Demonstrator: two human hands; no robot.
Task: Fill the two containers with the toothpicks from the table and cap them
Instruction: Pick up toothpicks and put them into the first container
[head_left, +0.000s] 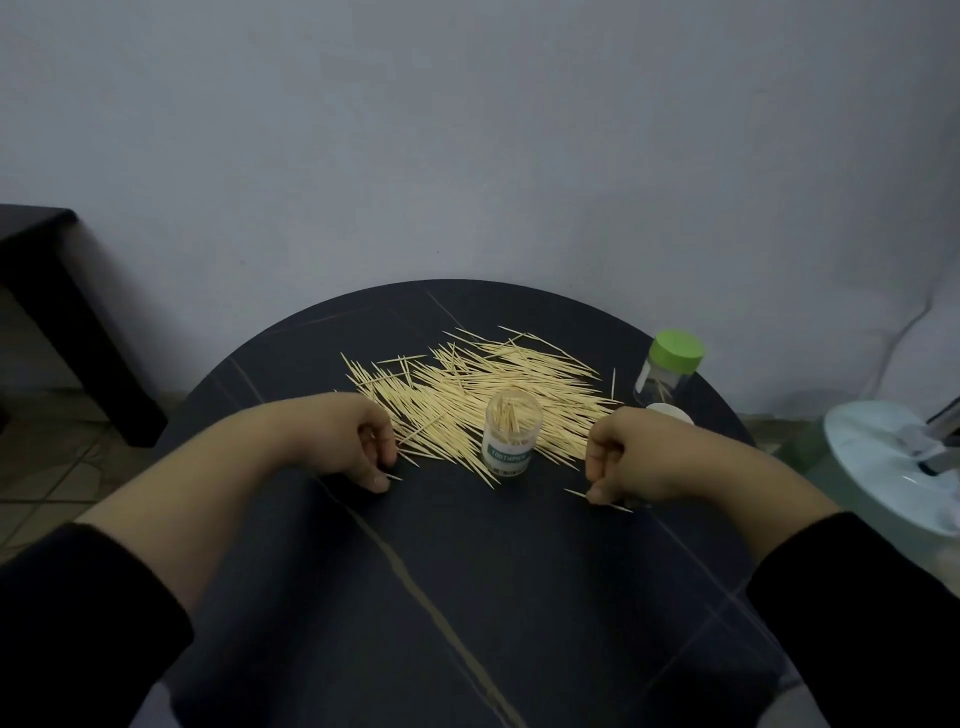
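- The table (467, 597) is round and dark, with thin pale veins across its top; it stands against a plain grey wall (467, 130).
- At far left there is a dark piece of furniture (62, 312) on a tiled floor (47, 467).
- At right, off the table's edge, sits a round white base (883, 467); I cannot tell what it is.
- The toothpicks (467, 384) lie in a loose heap on the far half of the table. Most have their long axes running from far left to near right.
- An open jar (511, 434) stands upright at the heap's near edge, between my hands, with picks standing on end inside.
- A second jar (670, 369) with a green lid stands at the far right edge, apart from the heap.
- A white cap (670, 413) shows just beyond my right hand, which partly hides it.
- My left hand (353, 441) rests at the heap's near left edge with its fingers curled; a pick tip (397, 476) pokes out by the thumb, but I cannot tell if I grip it.
- My right hand (628, 457) is curled too, with the thumb on a single pick (574, 492) that lies flat, pointing far left to near right. I cannot tell whether I pinch it or only press it.
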